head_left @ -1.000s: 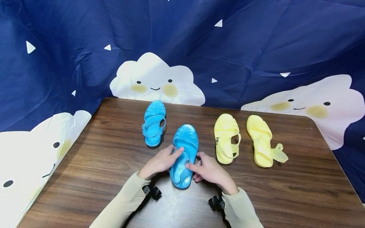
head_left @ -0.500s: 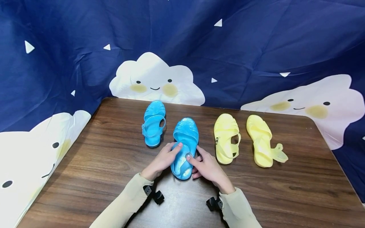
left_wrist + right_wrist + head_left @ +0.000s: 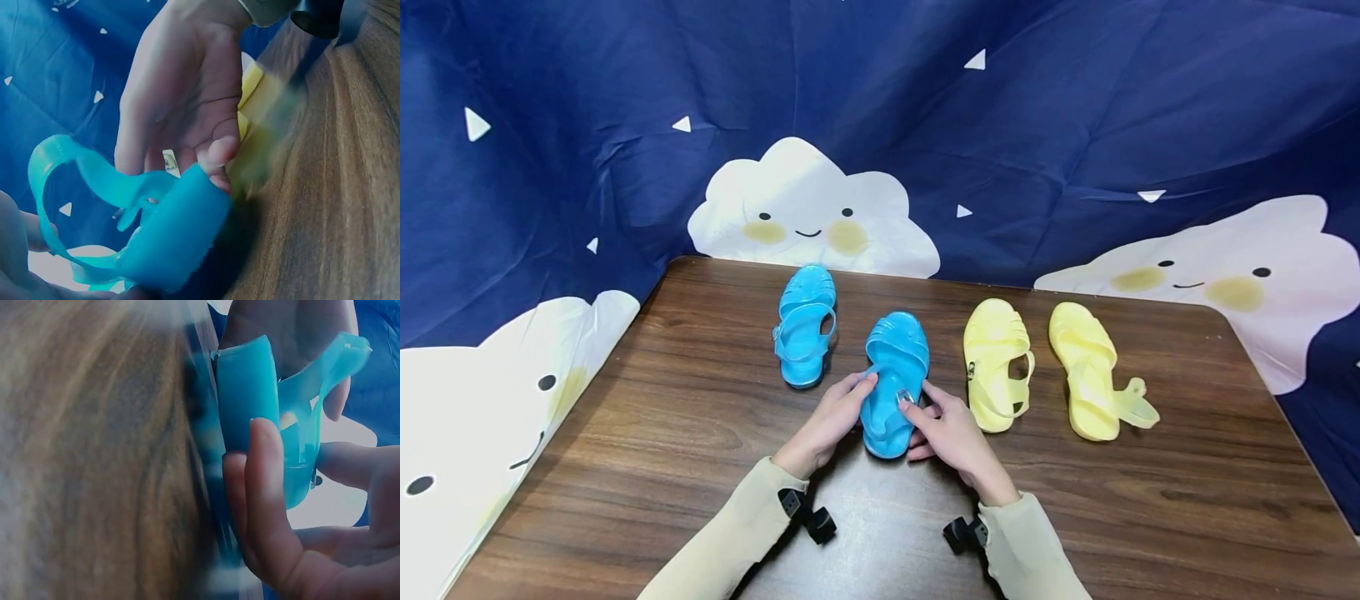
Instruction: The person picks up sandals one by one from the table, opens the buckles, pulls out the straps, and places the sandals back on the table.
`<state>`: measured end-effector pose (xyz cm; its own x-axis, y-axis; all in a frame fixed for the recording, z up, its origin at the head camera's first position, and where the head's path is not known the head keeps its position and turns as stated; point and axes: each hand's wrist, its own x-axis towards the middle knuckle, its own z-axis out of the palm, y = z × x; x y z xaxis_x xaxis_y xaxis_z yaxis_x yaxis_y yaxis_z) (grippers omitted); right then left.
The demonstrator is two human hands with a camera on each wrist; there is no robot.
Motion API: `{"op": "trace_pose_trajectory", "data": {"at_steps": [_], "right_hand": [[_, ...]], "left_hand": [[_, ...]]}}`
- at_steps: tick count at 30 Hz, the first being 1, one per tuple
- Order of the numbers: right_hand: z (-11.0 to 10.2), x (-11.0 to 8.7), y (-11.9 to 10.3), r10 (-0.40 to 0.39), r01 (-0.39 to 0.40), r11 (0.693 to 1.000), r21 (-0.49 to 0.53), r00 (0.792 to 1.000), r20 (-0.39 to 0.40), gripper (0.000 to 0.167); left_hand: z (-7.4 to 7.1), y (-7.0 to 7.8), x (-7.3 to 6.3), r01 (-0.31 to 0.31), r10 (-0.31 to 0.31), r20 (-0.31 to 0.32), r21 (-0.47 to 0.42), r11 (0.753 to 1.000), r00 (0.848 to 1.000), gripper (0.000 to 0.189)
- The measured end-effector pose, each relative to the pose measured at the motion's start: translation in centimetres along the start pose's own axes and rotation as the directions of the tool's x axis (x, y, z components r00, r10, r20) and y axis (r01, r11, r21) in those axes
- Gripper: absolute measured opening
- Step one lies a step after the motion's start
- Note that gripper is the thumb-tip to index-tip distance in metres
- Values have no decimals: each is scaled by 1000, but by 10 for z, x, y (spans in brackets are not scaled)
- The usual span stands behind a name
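A blue jelly sandal (image 3: 891,417) is between both hands, its toe pointing away. My left hand (image 3: 827,421) pinches its loose ankle strap (image 3: 94,169) between thumb and fingers at the left side. My right hand (image 3: 951,437) grips the right side, the thumb at the metal buckle (image 3: 904,397) and the other fingers along the side and sole. In the right wrist view the fingers (image 3: 265,469) lie against the sole, with the heel raised off the table. A second blue sandal (image 3: 805,337), its strap joined in a loop, lies behind to the left.
Right of the hands lie a yellow sandal (image 3: 996,367) with its strap looped and another yellow sandal (image 3: 1086,375) with its strap splayed out. The wooden table (image 3: 625,433) ends at a blue cloth (image 3: 1000,125) printed with clouds.
The held sandal has moved away from the body, then slightly right, with both hands following. Its strap now stretches up to the left thumb, and the buckle shows more plainly.
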<state>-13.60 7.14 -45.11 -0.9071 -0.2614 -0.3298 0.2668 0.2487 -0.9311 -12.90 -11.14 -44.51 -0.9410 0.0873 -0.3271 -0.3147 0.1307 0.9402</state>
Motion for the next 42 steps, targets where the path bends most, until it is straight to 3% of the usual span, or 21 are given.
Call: {"op": "trace_pose_trajectory", "data": {"at_steps": [5,12,18,22,34,42], "right_hand": [[-3,0,-3,-20,20,1000,-1,1000,-21,65],[-3,0,-5,-18,16,999,-28,998,-66,62],[-1,2,-6,-35,30,998,-57,996,-84,57],[-1,0,-7,-34,24,994,-107,995,-93,57],[2,-1,-7,-74,61,989,-134,993,-94,61],[2,-2,-7,-95,82,987,-135,991,-96,60]], "left_hand": [[0,1,1,10,-9,-16,8,1000,1000,52],[2,-2,3,43,-48,-52,-92,995,997,51],[4,-3,5,-31,12,-83,-238,971,996,46],[4,-3,5,-41,20,-78,-282,958,997,44],[4,0,5,-6,5,-5,-229,973,1000,53],[3,-3,6,-27,34,21,-258,966,999,56]]}}
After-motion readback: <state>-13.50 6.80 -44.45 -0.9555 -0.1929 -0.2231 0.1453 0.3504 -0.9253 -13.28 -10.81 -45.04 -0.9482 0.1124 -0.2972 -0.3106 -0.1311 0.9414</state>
